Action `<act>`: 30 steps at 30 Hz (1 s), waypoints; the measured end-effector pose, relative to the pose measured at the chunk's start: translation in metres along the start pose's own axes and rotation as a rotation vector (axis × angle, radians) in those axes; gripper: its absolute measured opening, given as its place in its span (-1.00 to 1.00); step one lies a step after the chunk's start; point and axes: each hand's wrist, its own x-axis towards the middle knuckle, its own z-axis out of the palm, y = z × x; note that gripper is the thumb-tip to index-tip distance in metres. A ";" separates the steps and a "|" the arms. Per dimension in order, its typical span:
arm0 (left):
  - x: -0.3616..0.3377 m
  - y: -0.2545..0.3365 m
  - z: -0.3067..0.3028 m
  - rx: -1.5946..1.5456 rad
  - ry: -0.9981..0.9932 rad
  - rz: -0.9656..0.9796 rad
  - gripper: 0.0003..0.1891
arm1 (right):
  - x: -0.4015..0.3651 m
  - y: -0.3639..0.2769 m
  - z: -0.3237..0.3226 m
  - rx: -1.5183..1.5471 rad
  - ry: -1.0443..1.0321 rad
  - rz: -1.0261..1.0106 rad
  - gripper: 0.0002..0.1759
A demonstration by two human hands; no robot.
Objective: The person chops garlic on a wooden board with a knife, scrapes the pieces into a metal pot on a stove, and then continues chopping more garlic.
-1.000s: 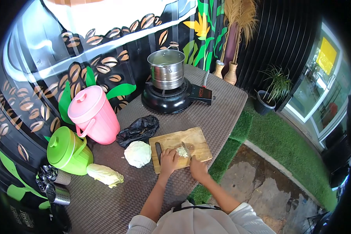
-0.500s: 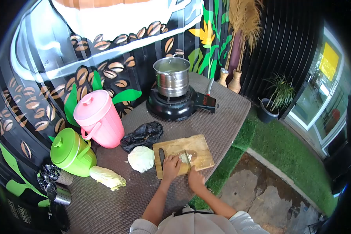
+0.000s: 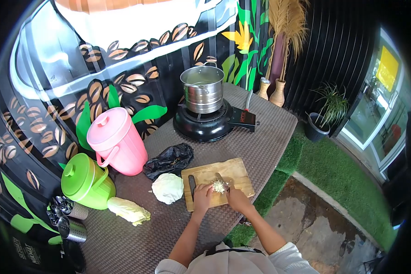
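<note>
A cabbage head [image 3: 168, 188] lies just left of the cutting board [image 3: 236, 168], which sits at the near right edge of the worktop [image 3: 265, 137]. The left hand [image 3: 202, 194] rests on the board, fingers bunched together against the shredded cabbage [image 3: 219, 186] heaped mid-board. Just right, the right hand [image 3: 235, 197] is fisted around a knife [image 3: 221, 177], blade touching the pile. With fingertips so close to the blade, a slip could nick them; shreds might also spill off the board.

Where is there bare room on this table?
Bare mat: between stove and cutting board, right of it, and the near edge beside the cabbage leaf. Crowded: pink jug, green jug, black bag, cabbage half at left; knife in right hand over the board.
</note>
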 end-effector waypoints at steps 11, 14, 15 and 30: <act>0.000 -0.003 0.000 -0.036 0.012 -0.013 -0.82 | 0.000 -0.005 0.059 -0.219 0.195 0.068 -0.77; -0.003 0.001 -0.002 -0.040 0.045 -0.004 -0.81 | -0.011 -0.010 0.031 -0.222 0.077 0.019 -0.77; -0.002 0.001 -0.001 -0.035 0.080 0.028 -0.80 | -0.013 -0.011 0.029 -0.197 0.073 0.027 -0.76; -0.009 0.005 -0.004 -0.165 0.064 -0.043 -0.54 | -0.019 -0.027 0.037 -0.078 0.073 0.148 -0.72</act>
